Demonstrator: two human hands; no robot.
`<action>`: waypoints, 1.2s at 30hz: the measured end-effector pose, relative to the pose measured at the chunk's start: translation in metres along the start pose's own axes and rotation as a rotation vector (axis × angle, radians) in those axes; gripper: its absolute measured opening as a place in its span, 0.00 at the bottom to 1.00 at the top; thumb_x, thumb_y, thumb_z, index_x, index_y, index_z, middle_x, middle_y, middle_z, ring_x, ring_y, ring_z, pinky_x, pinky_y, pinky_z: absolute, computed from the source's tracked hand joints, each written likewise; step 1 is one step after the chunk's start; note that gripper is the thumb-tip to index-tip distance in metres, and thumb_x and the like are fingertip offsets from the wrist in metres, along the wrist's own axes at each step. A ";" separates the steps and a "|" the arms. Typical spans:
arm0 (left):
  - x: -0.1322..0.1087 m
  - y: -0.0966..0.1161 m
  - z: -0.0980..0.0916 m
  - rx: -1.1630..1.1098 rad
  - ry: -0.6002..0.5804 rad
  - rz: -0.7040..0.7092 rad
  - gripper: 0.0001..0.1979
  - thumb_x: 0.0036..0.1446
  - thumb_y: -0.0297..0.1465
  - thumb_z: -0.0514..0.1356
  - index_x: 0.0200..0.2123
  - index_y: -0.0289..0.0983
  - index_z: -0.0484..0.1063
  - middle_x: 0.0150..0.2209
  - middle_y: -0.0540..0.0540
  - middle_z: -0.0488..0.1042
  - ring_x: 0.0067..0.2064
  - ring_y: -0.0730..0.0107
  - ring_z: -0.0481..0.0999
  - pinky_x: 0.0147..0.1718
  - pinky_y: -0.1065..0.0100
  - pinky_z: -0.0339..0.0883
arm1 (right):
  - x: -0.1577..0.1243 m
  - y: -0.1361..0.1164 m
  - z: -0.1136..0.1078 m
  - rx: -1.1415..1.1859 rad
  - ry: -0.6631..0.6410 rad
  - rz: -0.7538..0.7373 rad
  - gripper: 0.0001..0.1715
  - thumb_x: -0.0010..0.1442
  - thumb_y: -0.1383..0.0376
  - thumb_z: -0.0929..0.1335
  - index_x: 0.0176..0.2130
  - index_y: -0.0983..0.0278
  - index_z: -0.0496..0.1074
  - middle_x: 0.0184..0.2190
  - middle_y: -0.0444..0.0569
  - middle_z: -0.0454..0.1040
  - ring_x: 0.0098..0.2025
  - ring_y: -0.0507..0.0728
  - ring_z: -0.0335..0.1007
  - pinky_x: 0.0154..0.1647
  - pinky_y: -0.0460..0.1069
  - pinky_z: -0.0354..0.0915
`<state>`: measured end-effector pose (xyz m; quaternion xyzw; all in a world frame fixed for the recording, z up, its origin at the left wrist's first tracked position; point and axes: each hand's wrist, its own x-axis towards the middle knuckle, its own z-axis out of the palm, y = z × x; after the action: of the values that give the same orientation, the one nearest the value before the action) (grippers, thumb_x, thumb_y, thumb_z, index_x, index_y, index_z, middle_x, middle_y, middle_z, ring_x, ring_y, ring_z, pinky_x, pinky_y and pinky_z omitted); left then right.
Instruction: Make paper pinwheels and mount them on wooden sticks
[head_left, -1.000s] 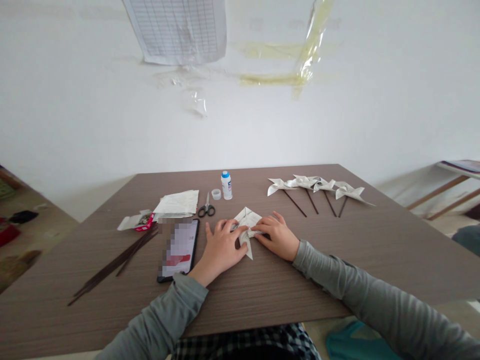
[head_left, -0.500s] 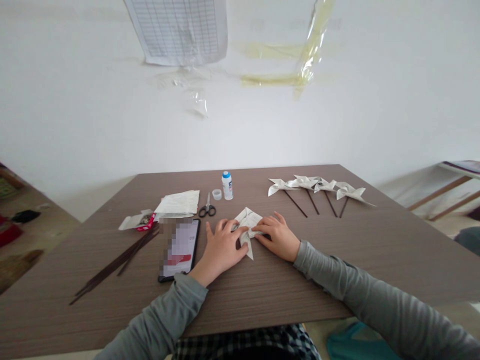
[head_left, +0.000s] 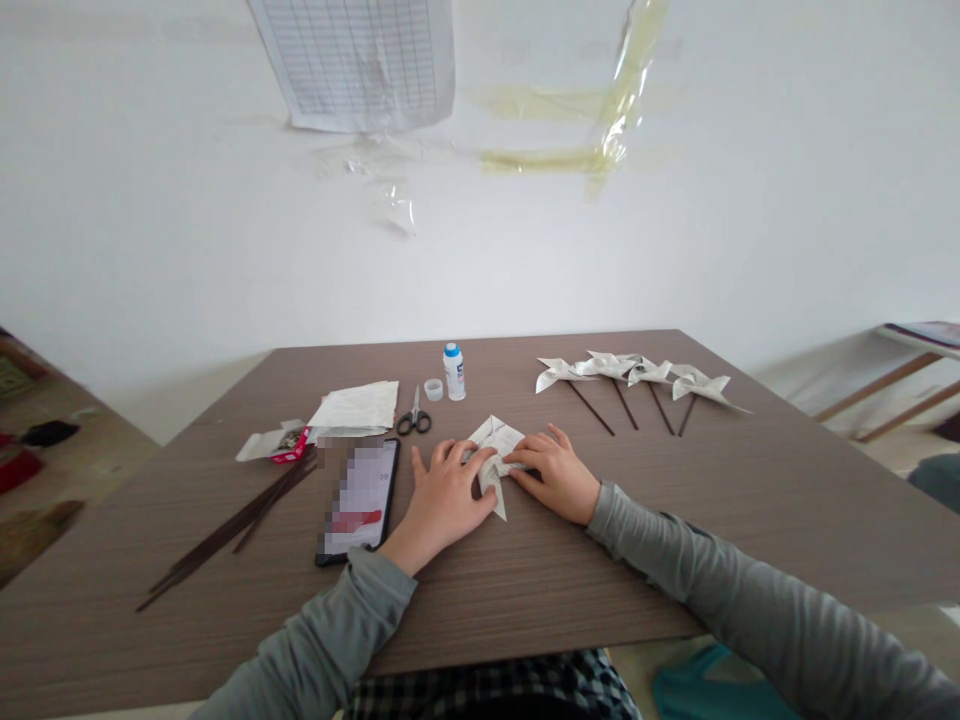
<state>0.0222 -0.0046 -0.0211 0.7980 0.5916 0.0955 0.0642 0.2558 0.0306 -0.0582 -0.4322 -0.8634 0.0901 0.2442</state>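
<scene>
A printed white paper (head_left: pixel 495 432), cut and partly folded into a pinwheel shape, lies on the table between my hands. My left hand (head_left: pixel 444 492) holds its left side, with the thumb on the lower point and the fingertips near the centre. From the right, my right hand (head_left: pixel 559 474) pinches the paper close to the middle, index finger and thumb near each other. Parts of the folds are hidden under the fingers. Left of my left hand lies a phone (head_left: pixel 367 495) with its screen lit.
Finished paper pinwheels (head_left: pixel 697 383) on brown sticks lie at the back right. Black-handled scissors (head_left: pixel 414 422), a glue bottle (head_left: pixel 454 375) and a small clear cap (head_left: pixel 433 390) stand behind my hands. Leftward are stacked papers (head_left: pixel 356 408), an opened red box (head_left: pixel 291 443) and brown sticks (head_left: pixel 225 530).
</scene>
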 end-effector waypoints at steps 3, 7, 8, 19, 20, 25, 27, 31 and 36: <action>0.000 0.001 0.000 -0.001 0.002 -0.005 0.30 0.71 0.34 0.67 0.74 0.53 0.77 0.75 0.40 0.78 0.78 0.32 0.69 0.77 0.08 0.47 | 0.000 -0.002 -0.002 -0.001 -0.001 0.010 0.14 0.79 0.64 0.72 0.56 0.54 0.89 0.53 0.56 0.88 0.59 0.70 0.84 0.83 0.79 0.57; 0.000 0.002 -0.002 0.010 -0.017 -0.011 0.29 0.71 0.35 0.67 0.74 0.53 0.78 0.75 0.41 0.77 0.78 0.32 0.69 0.77 0.09 0.48 | 0.000 -0.004 -0.003 -0.010 -0.024 0.025 0.15 0.80 0.63 0.71 0.57 0.55 0.89 0.54 0.55 0.88 0.60 0.70 0.83 0.83 0.80 0.56; 0.000 0.002 -0.002 0.015 -0.020 -0.013 0.28 0.71 0.35 0.67 0.73 0.53 0.79 0.75 0.41 0.77 0.79 0.33 0.69 0.77 0.09 0.48 | 0.000 -0.003 -0.003 -0.014 -0.028 0.022 0.15 0.80 0.63 0.71 0.58 0.55 0.88 0.54 0.54 0.88 0.60 0.69 0.83 0.83 0.80 0.57; 0.001 0.003 -0.007 0.024 -0.038 -0.007 0.27 0.72 0.37 0.68 0.72 0.55 0.81 0.75 0.41 0.77 0.79 0.32 0.69 0.78 0.10 0.48 | 0.000 -0.003 -0.004 -0.017 -0.050 0.013 0.15 0.81 0.61 0.71 0.60 0.55 0.87 0.54 0.54 0.87 0.61 0.68 0.82 0.82 0.82 0.55; 0.001 0.003 -0.007 0.024 -0.038 -0.006 0.27 0.72 0.37 0.68 0.72 0.54 0.82 0.75 0.40 0.77 0.79 0.31 0.69 0.78 0.09 0.48 | 0.000 -0.003 -0.004 -0.017 -0.048 0.016 0.15 0.81 0.61 0.71 0.60 0.55 0.87 0.54 0.54 0.87 0.61 0.68 0.82 0.82 0.82 0.56; 0.001 0.003 -0.009 0.015 -0.047 -0.007 0.26 0.72 0.37 0.68 0.71 0.54 0.82 0.76 0.40 0.77 0.80 0.31 0.68 0.78 0.09 0.47 | -0.001 -0.003 -0.003 -0.013 -0.043 0.018 0.14 0.81 0.62 0.72 0.59 0.55 0.87 0.54 0.54 0.87 0.61 0.68 0.82 0.82 0.82 0.56; 0.001 0.003 -0.009 0.010 -0.049 -0.012 0.27 0.72 0.37 0.68 0.71 0.54 0.82 0.76 0.40 0.77 0.80 0.31 0.68 0.78 0.09 0.47 | -0.001 -0.002 -0.003 -0.013 -0.040 0.016 0.14 0.81 0.62 0.72 0.59 0.55 0.87 0.54 0.54 0.87 0.61 0.68 0.82 0.82 0.82 0.56; 0.000 0.004 -0.008 0.003 -0.044 -0.017 0.27 0.71 0.36 0.68 0.71 0.54 0.82 0.76 0.40 0.77 0.80 0.31 0.68 0.78 0.10 0.48 | -0.002 -0.001 -0.001 -0.025 -0.024 0.007 0.14 0.80 0.63 0.72 0.59 0.55 0.87 0.53 0.53 0.88 0.61 0.67 0.83 0.82 0.81 0.56; 0.001 0.005 -0.005 -0.017 -0.025 -0.030 0.27 0.70 0.34 0.68 0.71 0.52 0.82 0.75 0.39 0.77 0.79 0.32 0.68 0.78 0.10 0.49 | -0.001 0.000 -0.001 -0.038 -0.010 -0.011 0.14 0.80 0.63 0.72 0.58 0.54 0.87 0.53 0.52 0.88 0.59 0.66 0.83 0.82 0.78 0.57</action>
<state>0.0262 -0.0050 -0.0150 0.7896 0.6017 0.0896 0.0800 0.2571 0.0294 -0.0575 -0.4315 -0.8685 0.0746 0.2321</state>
